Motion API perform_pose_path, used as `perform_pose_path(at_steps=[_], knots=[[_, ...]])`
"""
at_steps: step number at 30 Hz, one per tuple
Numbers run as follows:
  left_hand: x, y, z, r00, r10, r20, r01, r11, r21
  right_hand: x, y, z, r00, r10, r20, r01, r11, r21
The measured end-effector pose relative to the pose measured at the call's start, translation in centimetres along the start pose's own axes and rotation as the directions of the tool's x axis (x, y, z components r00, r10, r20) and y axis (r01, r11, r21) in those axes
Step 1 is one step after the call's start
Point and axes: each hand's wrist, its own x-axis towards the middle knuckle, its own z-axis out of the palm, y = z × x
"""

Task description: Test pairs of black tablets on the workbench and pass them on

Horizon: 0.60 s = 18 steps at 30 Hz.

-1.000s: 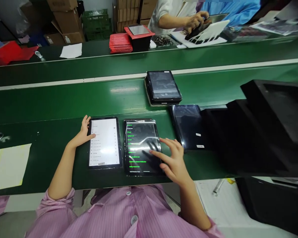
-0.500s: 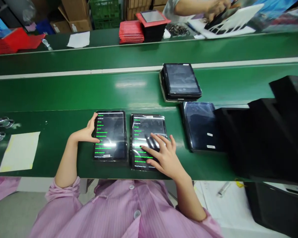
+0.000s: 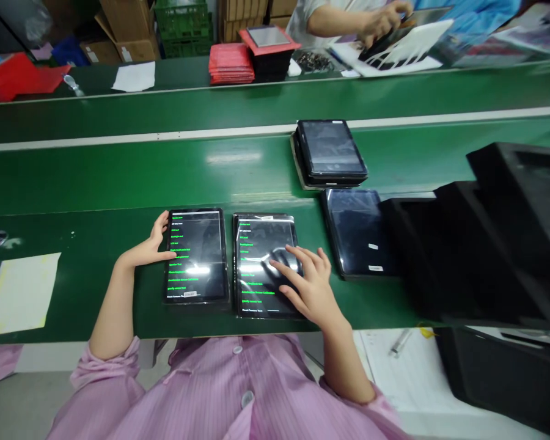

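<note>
Two black tablets lie side by side on the green bench, both showing green and white text lists. At the left edge of the left tablet is my left hand, its thumb over the screen and its fingers along the side, spread apart. Over the lower right part of the right tablet is my right hand, fingers spread, index fingertip at or just above the screen; contact cannot be told. Neither hand is wrapped round anything.
A stack of tablets sits behind, and another dark tablet lies to the right beside black trays. White paper is at left. Red sheets lie across the bench, near a person's hand.
My right hand has shifted slightly up and right over the right tablet. My left thumb has moved a little up the left tablet's edge. The whole view has shifted slightly.
</note>
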Motion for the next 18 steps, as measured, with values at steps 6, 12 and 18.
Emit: perform_pose_path(at_steps=[6, 12, 18], knots=[[0.0, -0.4, -0.1, 0.996, -0.033, 0.078, 0.014, 0.973, 0.232, 1.4, -1.0, 0.8, 0.995, -0.016, 0.102, 0.017, 1.0, -0.011], [-0.2, 0.4, 0.4, 0.994, -0.096, 0.059, 0.073, 0.946, 0.315, 6.1, 2.7, -0.7, 0.994, -0.099, -0.052, 0.105, 0.987, 0.126], [-0.1, 0.1, 0.6, 0.998, -0.064, 0.022, 0.054, 0.952, 0.3, 9.3, 6.7, 0.3, 0.945, 0.18, -0.274, -0.055, 0.91, 0.41]])
